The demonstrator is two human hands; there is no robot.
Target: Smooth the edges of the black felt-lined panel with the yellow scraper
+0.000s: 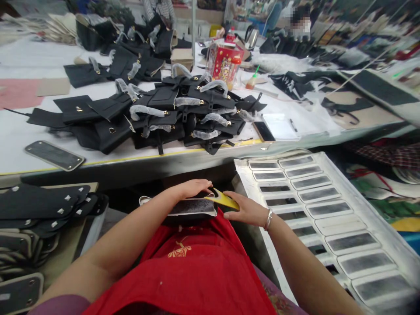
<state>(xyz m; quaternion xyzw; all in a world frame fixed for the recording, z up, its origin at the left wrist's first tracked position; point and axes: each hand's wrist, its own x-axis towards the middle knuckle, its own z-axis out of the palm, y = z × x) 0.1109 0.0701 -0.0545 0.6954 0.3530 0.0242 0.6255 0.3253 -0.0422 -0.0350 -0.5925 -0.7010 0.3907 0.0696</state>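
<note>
Worktable (16,135), bottle (251,81) of amber liquid, hands (193,189) (248,209) at yellow piece (226,200)

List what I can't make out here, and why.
Head view:
- Left hand: palm hidden by its own back.
- Yellow tool: gripped end covered by the right hand.
- White board: near end cut off by bottom edge.
- Red box: print too small, blurred.

A bright red apron (183,280) fills the bottom centre, bearing a golden flower motif (179,250). A purple sleeve (62,305) shows at lower left; patterned purplish cloth (278,293) lower right of centre. A slim silvery bracelet (268,220) circles the right hand's (251,209) wrist.
</note>
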